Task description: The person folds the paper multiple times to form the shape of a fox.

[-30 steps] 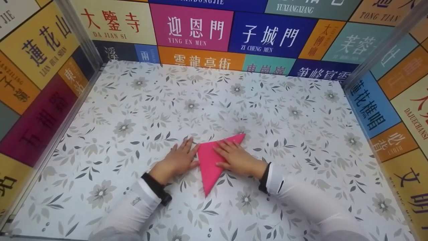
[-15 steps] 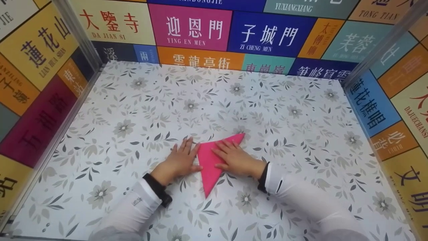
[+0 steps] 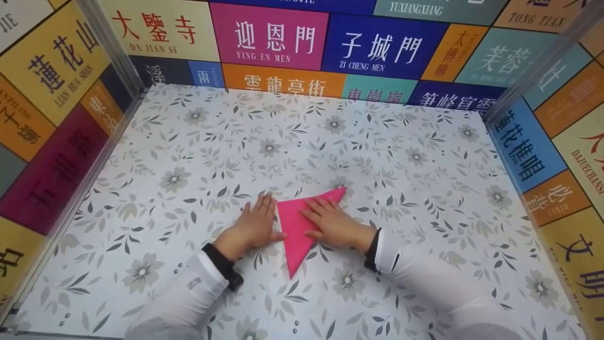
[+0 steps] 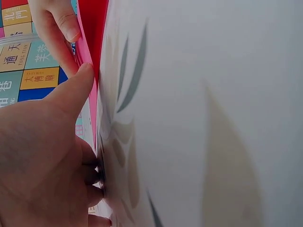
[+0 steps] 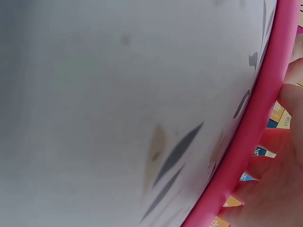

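Observation:
A folded sheet of pink paper [image 3: 293, 236] lies on the patterned tabletop, one point toward the person and another toward the upper right. My right hand [image 3: 337, 227] rests on its right part with the fingers spread and nearly straight. At the left edge of the paper, my left hand [image 3: 252, 226] lies with fingers extended, its thumb touching that edge. In the left wrist view the thumb [image 4: 78, 87] meets the pink paper [image 4: 93, 28], whose layers stand slightly apart. The right wrist view shows the pink paper's edge [image 5: 248, 137] under the fingers of the right hand [image 5: 279, 175].
A white tabletop [image 3: 302, 137] with grey flowers and leaves extends around the paper. Panels with coloured sign prints [image 3: 271, 38] stand along the back and both sides. Clear corner strips [image 3: 125, 61] join the panels.
The left fingers have shifted slightly left, so the paper's upper left corner shows more. The left thumb sits a little lower on the edge. The right hand stays almost still.

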### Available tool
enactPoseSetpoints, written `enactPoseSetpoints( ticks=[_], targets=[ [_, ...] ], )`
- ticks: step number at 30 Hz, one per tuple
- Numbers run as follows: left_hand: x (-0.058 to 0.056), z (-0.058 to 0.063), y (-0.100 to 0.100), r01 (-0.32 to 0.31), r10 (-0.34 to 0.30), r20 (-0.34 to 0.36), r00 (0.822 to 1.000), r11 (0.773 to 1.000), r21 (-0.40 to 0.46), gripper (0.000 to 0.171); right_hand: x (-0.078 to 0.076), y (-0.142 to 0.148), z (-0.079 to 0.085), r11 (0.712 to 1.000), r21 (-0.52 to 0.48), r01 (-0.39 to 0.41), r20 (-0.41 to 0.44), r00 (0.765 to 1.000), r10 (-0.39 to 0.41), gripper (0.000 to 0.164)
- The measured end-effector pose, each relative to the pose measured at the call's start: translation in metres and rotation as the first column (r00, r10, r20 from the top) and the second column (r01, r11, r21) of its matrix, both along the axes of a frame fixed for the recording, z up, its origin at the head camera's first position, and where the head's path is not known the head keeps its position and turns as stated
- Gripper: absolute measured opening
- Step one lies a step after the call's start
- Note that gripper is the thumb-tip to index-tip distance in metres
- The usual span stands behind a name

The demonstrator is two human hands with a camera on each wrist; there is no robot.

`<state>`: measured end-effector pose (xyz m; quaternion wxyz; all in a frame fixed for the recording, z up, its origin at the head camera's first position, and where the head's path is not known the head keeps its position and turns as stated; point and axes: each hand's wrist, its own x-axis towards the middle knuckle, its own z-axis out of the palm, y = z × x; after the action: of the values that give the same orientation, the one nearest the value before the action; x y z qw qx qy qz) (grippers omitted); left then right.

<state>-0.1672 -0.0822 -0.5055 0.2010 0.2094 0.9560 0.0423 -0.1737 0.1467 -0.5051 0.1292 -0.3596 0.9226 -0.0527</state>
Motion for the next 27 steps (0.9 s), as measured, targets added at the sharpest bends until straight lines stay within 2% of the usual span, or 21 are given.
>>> enactPoseSetpoints(
  ticks=[9, 27],
  targets=[
    [-0.0019, -0.0023, 0.0015, -0.002, 0.002, 0.011, 1.000, 1.000, -0.019, 0.098, 0.0006, 0.0007, 0.0013, 0.999, -0.032, 0.001, 0.020, 1.000, -0.001, 0.062],
    [-0.0013, 0.0000, 0.0007, -0.001, 0.001, -0.006, 1.000, 1.000, -0.015, 0.092, -0.0008, -0.0003, -0.0011, 1.000, -0.016, -0.002, 0.002, 1.000, 0.002, 0.061]
  ],
)
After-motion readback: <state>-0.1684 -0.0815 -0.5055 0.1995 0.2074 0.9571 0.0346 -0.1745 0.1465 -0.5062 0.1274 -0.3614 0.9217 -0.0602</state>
